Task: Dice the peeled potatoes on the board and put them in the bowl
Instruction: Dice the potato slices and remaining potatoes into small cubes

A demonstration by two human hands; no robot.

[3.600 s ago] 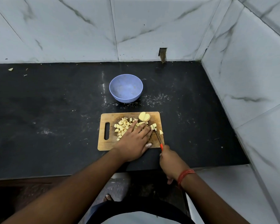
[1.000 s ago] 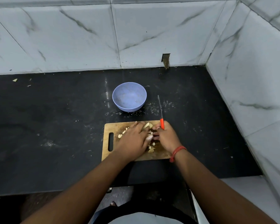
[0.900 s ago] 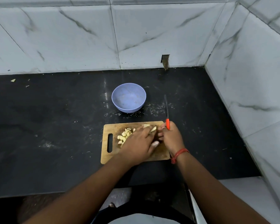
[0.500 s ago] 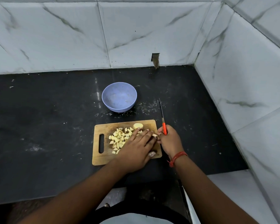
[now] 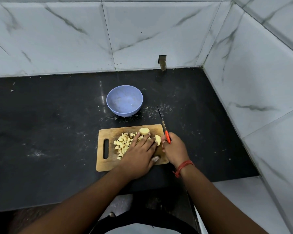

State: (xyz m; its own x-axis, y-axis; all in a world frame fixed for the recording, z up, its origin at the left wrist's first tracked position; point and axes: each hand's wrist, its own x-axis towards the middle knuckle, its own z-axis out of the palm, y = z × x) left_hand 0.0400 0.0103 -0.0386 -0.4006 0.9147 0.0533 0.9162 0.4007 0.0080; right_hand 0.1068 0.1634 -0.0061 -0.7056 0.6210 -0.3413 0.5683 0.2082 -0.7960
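Roughly midway: a pile of diced potato [image 5: 123,144] lies on the board [image 5: 108,163], two larger chunks [image 5: 144,131] at its 1 o'clock remain uncut, and the bowl [image 5: 124,100] at 12 o'clock holds nothing. The left hand [image 5: 139,155] rests flat on the pieces; the right hand [image 5: 174,149] grips the knife [image 5: 164,126].

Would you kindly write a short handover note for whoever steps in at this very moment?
Left hand: flat, fingers straight, resting on the potato pieces on the cutting board.
Right hand: grips the knife by its orange handle, blade pointing away beyond the board's far right corner.
Diced potato lies piled mid-board; two larger uncut chunks sit near the far edge and by the fingertips.
The bowl behind the board holds no potato.
Left: dice the chunks, move everything into the bowl.
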